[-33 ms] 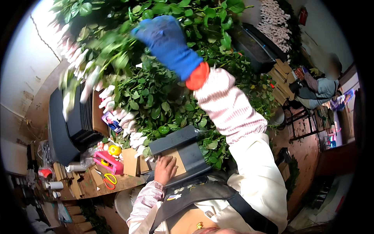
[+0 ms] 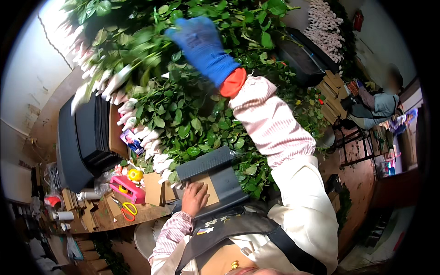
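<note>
My right hand (image 2: 197,39), in a blue knit glove, reaches up into a big pile of leafy green rose stems (image 2: 192,105). Its fingers are closed round some stems, slightly blurred. The buds on these stems, in white sleeves (image 2: 82,98), point to the left and are smeared by motion. My bare left hand (image 2: 195,198) lies flat, fingers extended, on a piece of brown cardboard (image 2: 211,190). That cardboard sits in a black tray (image 2: 233,185) with a raised ridged part, close to my body.
On the wooden table (image 2: 149,214) at left are a pink tape dispenser (image 2: 130,190), a yellow tape roll (image 2: 134,175), yellow-and-red-handled scissors (image 2: 128,211) and cardboard pieces (image 2: 153,189). Black trays (image 2: 78,142) stand behind them. A co-worker (image 2: 378,107) sits at far right.
My gloved right hand has shifted a little to the right, and the sleeved buds at left have swung upward. My left hand stays on the cardboard.
</note>
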Demonstrator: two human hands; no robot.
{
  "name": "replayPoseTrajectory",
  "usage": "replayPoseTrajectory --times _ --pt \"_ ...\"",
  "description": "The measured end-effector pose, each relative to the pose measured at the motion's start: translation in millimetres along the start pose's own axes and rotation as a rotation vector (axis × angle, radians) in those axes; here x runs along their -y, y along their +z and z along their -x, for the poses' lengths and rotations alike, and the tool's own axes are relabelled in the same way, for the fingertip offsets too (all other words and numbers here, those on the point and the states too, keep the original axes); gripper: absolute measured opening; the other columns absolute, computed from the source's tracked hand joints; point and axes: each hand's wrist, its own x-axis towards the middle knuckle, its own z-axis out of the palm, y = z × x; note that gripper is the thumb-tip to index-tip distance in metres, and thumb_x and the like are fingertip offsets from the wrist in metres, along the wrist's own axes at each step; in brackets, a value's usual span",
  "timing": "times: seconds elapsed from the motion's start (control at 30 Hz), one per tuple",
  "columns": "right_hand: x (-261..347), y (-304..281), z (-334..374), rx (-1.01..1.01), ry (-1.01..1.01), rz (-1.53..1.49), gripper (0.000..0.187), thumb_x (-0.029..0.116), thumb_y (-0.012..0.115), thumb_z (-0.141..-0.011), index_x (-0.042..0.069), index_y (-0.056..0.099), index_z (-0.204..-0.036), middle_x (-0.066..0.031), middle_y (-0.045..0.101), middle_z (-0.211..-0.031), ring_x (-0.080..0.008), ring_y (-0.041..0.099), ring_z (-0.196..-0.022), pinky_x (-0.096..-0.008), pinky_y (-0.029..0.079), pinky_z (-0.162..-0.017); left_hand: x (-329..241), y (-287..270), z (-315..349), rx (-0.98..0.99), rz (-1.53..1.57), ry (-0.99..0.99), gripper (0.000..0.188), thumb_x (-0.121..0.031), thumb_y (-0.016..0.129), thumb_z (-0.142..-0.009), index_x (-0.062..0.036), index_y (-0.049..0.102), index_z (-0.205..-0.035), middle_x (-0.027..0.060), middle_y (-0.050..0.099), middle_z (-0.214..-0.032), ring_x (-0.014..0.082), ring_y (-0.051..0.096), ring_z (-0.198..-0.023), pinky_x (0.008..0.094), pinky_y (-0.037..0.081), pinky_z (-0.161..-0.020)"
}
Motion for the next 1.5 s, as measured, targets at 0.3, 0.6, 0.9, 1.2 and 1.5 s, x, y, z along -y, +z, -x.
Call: replayPoseTrajectory --times 0.3,0.6,0.9,1.2,1.5 --pt "19 5 284 1.201 -0.088 -0.018 0.024 0.028 0.071 -0.082 0.013 0.069 -0.101 -0.0136 0.067 -0.110 -0.0345 0.066 -0.099 -0.0484 0.052 -0.087 6 5 4 0.016 0.089 -0.017 0.041 -0.024 0.076 -0.082 -0.0083 0.065 -0.118 0.0110 0.060 -0.121 0.0335 0.056 -0.117 0.0592 0.039 -0.108" --pt "-14 -154 237 0.447 0.181 -0.350 0.027 0.019 0.068 -0.088 0.011 0.069 -0.114 -0.0099 0.068 -0.124 -0.0315 0.065 -0.108 -0.0451 0.052 -0.092 8 -11 10 0.102 0.118 -0.056 0.056 -0.035 0.080 -0.078 -0.0067 0.063 -0.124 0.0137 0.059 -0.128 0.0369 0.053 -0.122 0.0578 0.034 -0.112" --pt "-35 -196 415 1.542 0.134 -0.316 0.028 0.030 0.069 -0.089 0.019 0.071 -0.114 -0.0088 0.070 -0.101 -0.0310 0.068 -0.098 -0.0446 0.054 -0.085 8 -13 10 0.200 0.327 -0.244 0.110 -0.047 0.089 -0.068 -0.0046 0.033 -0.153 0.0145 0.054 -0.143 0.0398 0.045 -0.135 0.0576 0.017 -0.122" --pt "2 -132 341 0.943 0.234 -0.269 0.022 0.024 0.065 -0.089 0.017 0.069 -0.109 -0.0052 0.067 -0.101 -0.0264 0.065 -0.096 -0.0436 0.050 -0.087 11 -17 13 0.258 0.300 -0.115 0.040 -0.028 0.081 -0.075 -0.0169 0.075 -0.113 0.0196 0.050 -0.138 0.0401 0.046 -0.128 0.0546 0.031 -0.112" --pt "43 -3 330 0.857 0.150 -0.116 0.028 0.027 0.070 -0.081 0.014 0.066 -0.106 -0.0117 0.066 -0.111 -0.0332 0.054 -0.121 -0.0451 0.045 -0.103 10 -24 3 0.356 0.311 -0.080 0.034 -0.032 0.074 -0.075 -0.0165 0.075 -0.105 0.0238 0.046 -0.141 0.0436 0.040 -0.133 0.0572 0.027 -0.114"
